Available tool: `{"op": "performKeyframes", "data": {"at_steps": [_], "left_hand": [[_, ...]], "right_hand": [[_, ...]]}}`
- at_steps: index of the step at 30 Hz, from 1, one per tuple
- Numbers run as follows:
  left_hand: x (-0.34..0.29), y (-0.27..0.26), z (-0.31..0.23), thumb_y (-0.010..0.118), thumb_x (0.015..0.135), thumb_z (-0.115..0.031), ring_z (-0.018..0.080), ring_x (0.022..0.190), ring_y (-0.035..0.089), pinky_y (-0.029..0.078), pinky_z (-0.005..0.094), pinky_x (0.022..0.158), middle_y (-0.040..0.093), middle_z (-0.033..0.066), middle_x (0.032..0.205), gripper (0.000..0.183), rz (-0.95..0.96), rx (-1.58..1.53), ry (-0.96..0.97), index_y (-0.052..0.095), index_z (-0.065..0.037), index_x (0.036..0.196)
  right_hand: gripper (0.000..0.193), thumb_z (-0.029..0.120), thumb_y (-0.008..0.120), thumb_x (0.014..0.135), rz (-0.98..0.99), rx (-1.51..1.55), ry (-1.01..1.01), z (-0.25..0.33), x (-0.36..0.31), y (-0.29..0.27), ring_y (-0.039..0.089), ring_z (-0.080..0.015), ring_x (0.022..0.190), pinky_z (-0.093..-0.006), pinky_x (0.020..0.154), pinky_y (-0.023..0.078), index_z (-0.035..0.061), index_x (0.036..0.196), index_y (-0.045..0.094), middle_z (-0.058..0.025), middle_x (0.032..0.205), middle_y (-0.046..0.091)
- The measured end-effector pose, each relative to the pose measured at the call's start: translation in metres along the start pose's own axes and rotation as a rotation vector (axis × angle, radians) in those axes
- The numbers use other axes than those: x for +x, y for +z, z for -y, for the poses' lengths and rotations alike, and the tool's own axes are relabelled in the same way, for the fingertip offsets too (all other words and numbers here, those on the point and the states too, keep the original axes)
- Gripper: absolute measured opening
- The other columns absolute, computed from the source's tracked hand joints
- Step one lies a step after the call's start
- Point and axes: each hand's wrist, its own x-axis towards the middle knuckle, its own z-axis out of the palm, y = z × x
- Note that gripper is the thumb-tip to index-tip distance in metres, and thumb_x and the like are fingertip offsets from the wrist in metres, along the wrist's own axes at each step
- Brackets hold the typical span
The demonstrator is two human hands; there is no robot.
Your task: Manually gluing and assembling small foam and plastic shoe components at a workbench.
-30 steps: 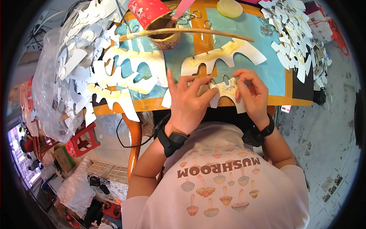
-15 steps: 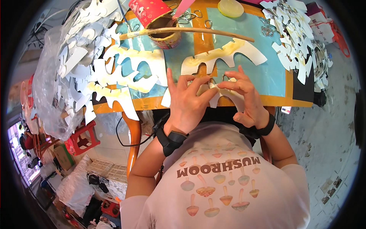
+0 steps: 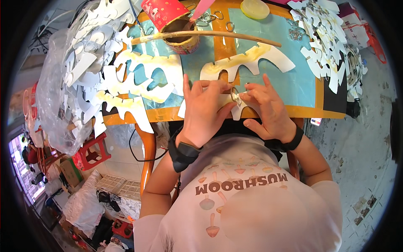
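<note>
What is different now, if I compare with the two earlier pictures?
The right hand has opened: its thumb came off the right part of the white piece and moved down toward the body, while its fingers shifted left, toward the left hand. The left hand has turned a little but stays at the piece. The red tin and the stick stayed in place.

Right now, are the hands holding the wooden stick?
No: the stick is farther up the table, apart from the left hand and the right hand.
</note>
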Motion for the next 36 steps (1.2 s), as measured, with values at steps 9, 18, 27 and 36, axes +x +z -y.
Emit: {"op": "performKeyframes", "data": {"at_steps": [9, 18, 27, 36], "left_hand": [[0.014, -0.016, 0.000, 0.070, 0.071, -0.004, 0.0279, 0.116, 0.058, 0.035, 0.0544, 0.112, 0.066, 0.0040, 0.129, 0.035, 0.060, 0.120, 0.269, 0.072, -0.011, 0.105], [0.011, -0.012, -0.004, 0.076, 0.069, -0.013, 0.0239, 0.123, 0.056, 0.034, 0.0488, 0.108, 0.064, -0.0011, 0.134, 0.030, 0.113, 0.273, 0.285, 0.077, -0.017, 0.099], [-0.018, 0.007, 0.005, 0.074, 0.073, -0.010, 0.0234, 0.120, 0.058, 0.033, 0.0421, 0.099, 0.067, 0.0031, 0.119, 0.021, -0.078, 0.377, 0.330, 0.075, -0.012, 0.094], [0.006, 0.005, -0.025, 0.080, 0.075, -0.013, 0.0319, 0.114, 0.051, 0.035, 0.0448, 0.092, 0.059, 0.0105, 0.114, 0.013, -0.136, 0.130, -0.092, 0.070, -0.007, 0.081]], "right_hand": [[0.057, 0.022, 0.076, 0.085, -0.023, -0.028, 0.070, 0.009, 0.002, 0.004, 0.064, -0.0319, 0.111, -0.0587, 0.121, 0.023, -0.0012, 0.129, 0.049, -0.0127, 0.110, 0.065], [0.053, 0.009, 0.067, 0.083, -0.019, -0.065, 0.106, 0.013, 0.003, 0.004, 0.064, -0.0317, 0.111, -0.0615, 0.121, 0.022, -0.0040, 0.132, 0.051, -0.0153, 0.111, 0.064], [0.034, 0.011, 0.067, 0.084, 0.061, -0.205, 0.065, 0.013, 0.003, 0.005, 0.061, -0.0297, 0.118, -0.0626, 0.122, 0.020, 0.0026, 0.117, 0.070, -0.0072, 0.108, 0.067], [0.029, 0.015, 0.069, 0.082, 0.084, -0.286, 0.049, 0.020, 0.004, 0.005, 0.059, -0.0283, 0.121, -0.0673, 0.121, 0.016, 0.0043, 0.109, 0.073, -0.0053, 0.107, 0.066]]}}
